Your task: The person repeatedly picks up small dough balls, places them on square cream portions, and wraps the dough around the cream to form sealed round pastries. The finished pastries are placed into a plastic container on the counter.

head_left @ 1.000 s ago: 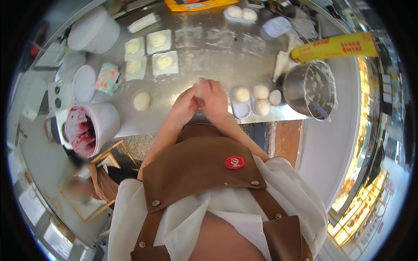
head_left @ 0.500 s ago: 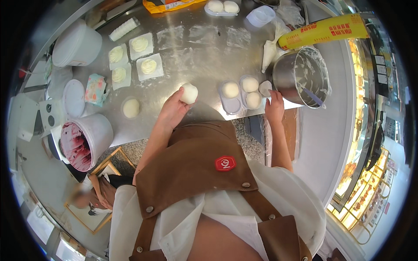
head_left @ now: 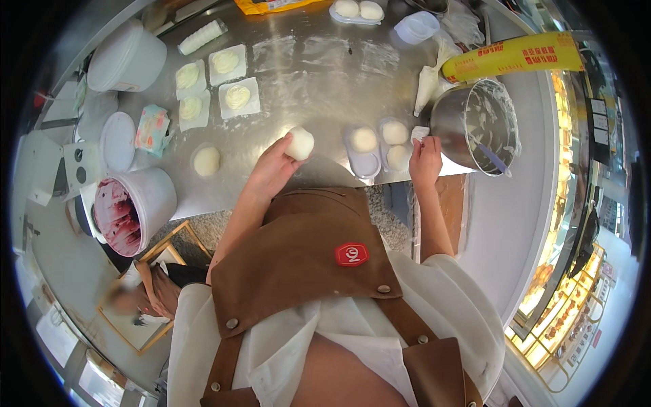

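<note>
My left hand [head_left: 272, 166] is closed round a smooth white dough ball [head_left: 300, 144] above the near part of the steel table. At the right, my right hand [head_left: 426, 161] pinches a small white paper cup [head_left: 420, 133], perhaps more than one nested together. Just left of that hand stand two clear plastic trays: the left tray [head_left: 367, 167] has a ball [head_left: 363, 140] in its far hollow and a bare near hollow, while the other tray holds two balls [head_left: 395, 133]. Another dough ball [head_left: 206, 161] rests on the table left of my left hand.
Several cream-topped white squares [head_left: 238, 97] lie at the far left, by a sleeve of paper cups [head_left: 202, 37]. A steel mixing bowl [head_left: 468, 125] with a spatula, a piping bag [head_left: 425, 88] and a yellow roll [head_left: 513, 57] stand right. A dark-red-stained tub [head_left: 154, 203] sits near left.
My right hand has lifted and turned the paper cup, so its ridged side shows. The left hand still holds the ball, shifted slightly right in view. The whole view has shifted a little.
</note>
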`<state>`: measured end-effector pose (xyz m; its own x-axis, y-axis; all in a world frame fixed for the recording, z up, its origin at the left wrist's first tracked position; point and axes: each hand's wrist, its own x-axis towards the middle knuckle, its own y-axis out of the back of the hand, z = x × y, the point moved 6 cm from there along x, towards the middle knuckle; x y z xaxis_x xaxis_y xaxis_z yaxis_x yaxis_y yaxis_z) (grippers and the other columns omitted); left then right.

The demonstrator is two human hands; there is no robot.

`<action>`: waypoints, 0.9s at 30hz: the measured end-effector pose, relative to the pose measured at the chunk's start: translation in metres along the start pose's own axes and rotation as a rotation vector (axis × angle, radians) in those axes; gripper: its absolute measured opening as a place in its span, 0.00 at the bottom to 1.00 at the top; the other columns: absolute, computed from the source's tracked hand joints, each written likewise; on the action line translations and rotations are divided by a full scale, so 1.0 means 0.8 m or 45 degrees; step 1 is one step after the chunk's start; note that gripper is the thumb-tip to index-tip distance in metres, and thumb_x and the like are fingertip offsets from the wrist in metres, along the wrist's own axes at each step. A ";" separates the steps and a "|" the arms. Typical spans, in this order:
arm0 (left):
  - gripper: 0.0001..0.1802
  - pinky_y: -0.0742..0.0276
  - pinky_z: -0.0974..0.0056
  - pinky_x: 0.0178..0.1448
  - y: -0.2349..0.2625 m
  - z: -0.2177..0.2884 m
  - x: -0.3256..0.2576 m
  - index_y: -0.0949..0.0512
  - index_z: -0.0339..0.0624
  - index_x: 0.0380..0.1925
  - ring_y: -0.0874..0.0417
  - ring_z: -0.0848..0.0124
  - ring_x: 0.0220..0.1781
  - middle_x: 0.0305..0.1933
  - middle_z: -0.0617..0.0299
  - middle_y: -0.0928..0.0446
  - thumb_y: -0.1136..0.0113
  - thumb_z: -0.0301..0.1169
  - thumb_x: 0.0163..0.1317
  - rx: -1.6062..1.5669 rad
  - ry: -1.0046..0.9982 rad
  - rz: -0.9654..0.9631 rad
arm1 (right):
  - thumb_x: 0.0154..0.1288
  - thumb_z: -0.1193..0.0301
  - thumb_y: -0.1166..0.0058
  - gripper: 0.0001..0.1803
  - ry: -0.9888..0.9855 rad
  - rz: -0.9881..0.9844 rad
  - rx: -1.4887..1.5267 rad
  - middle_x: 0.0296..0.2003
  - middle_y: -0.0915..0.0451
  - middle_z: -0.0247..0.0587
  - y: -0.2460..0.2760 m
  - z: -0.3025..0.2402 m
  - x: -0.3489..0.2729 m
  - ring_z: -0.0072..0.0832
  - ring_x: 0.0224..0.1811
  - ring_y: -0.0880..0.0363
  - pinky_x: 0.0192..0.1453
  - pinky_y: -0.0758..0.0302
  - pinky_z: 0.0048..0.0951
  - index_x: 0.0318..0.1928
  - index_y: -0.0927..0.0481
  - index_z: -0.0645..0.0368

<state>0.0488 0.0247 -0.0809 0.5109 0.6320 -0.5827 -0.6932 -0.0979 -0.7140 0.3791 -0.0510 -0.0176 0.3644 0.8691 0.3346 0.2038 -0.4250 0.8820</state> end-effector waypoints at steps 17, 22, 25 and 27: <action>0.22 0.27 0.56 0.67 0.022 0.008 -0.002 0.34 0.28 0.58 0.24 0.57 0.60 0.59 0.48 0.28 0.54 0.37 0.75 -0.093 -0.070 0.078 | 0.58 0.72 0.35 0.15 -0.007 -0.318 0.627 0.28 0.29 0.48 -0.076 -0.183 -0.011 0.47 0.27 0.29 0.30 0.31 0.43 0.29 0.31 0.61; 0.22 0.26 0.56 0.65 0.033 -0.002 0.009 0.33 0.31 0.58 0.23 0.57 0.58 0.57 0.49 0.26 0.56 0.40 0.76 -0.034 -0.032 0.062 | 0.59 0.74 0.37 0.14 0.104 -0.274 0.665 0.28 0.28 0.46 -0.101 -0.191 -0.014 0.41 0.29 0.25 0.33 0.29 0.38 0.27 0.31 0.63; 0.22 0.25 0.56 0.64 0.041 -0.005 0.012 0.32 0.32 0.57 0.22 0.58 0.57 0.56 0.49 0.25 0.55 0.40 0.75 -0.017 -0.009 0.076 | 0.58 0.74 0.39 0.09 0.059 -0.437 0.573 0.34 0.26 0.48 -0.105 -0.194 -0.016 0.51 0.34 0.22 0.34 0.25 0.46 0.31 0.28 0.62; 0.22 0.25 0.56 0.63 0.044 -0.006 0.012 0.32 0.33 0.57 0.21 0.58 0.56 0.56 0.49 0.24 0.55 0.41 0.75 -0.026 -0.003 0.084 | 0.57 0.74 0.39 0.09 0.100 -0.501 0.456 0.34 0.26 0.48 -0.099 -0.202 -0.011 0.51 0.33 0.22 0.33 0.26 0.46 0.31 0.27 0.62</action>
<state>0.0318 0.0240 -0.1136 0.4631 0.6255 -0.6279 -0.7149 -0.1551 -0.6818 0.2125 0.0157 -0.0368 0.1320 0.9905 0.0378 0.6132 -0.1115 0.7820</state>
